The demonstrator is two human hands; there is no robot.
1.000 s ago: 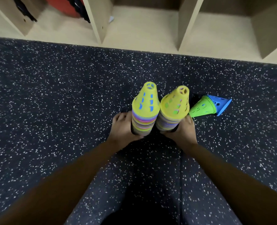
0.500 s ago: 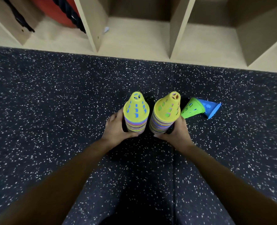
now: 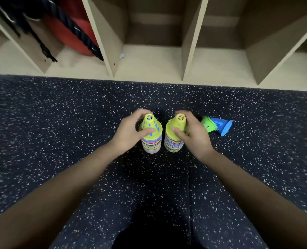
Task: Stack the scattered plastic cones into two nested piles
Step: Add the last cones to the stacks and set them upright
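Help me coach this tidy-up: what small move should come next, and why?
Probably the right hand should let go of the right pile and reach for the green-and-blue pair lying on its side just to its right. Both piles stand upright, the left hand gripping the left pile, and that pair looks like the only cones not yet stacked.

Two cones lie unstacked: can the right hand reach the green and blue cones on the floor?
Probably yes: the green and blue cones lie beside the right hand, nothing between; it must release the right pile.
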